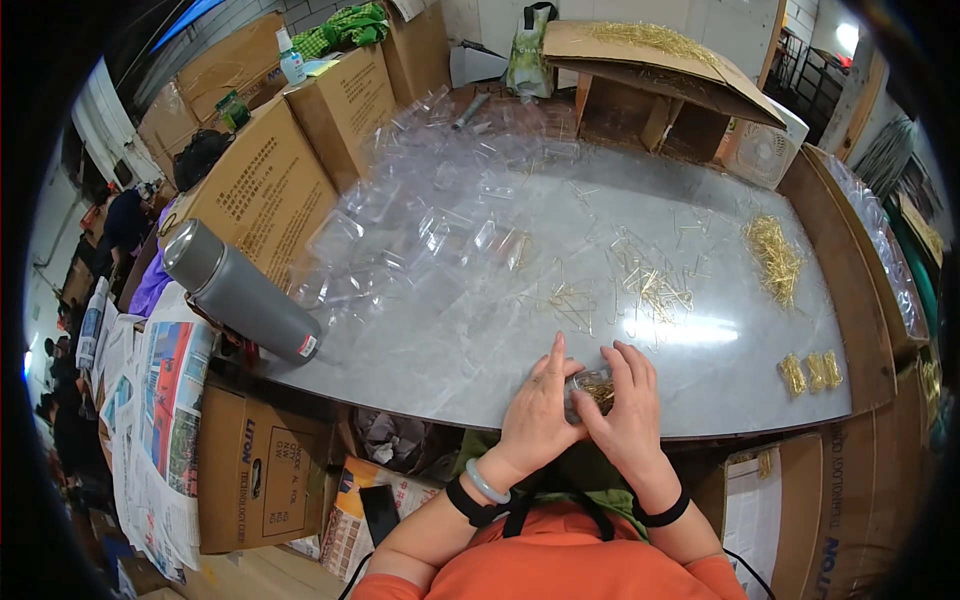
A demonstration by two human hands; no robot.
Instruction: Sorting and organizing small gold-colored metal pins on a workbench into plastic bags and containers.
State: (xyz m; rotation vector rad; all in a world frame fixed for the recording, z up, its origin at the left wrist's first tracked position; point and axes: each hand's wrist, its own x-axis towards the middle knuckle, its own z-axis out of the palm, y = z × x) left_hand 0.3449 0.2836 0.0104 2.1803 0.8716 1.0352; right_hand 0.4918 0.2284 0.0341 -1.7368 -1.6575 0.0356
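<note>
At the near edge of the grey table (470,385), my left hand (540,405) and my right hand (630,412) close in from both sides around a small clear plastic box (595,385). Gold-coloured wire pieces show inside it, and my fingers cover much of its walls. Just beyond my hands, loose bent gold wires (652,288) lie scattered. A denser heap of gold wires (773,260) sits farther right. Several small gold wire bundles (815,373) lie near the right front corner.
Many clear plastic boxes (430,225) spread over the table's left and back. A grey thermos (240,290) leans at the left edge beside cardboard cartons (260,180). At the back right stand a cardboard shelf (650,110) and a white fan (765,150). A wooden board (840,270) borders the right side.
</note>
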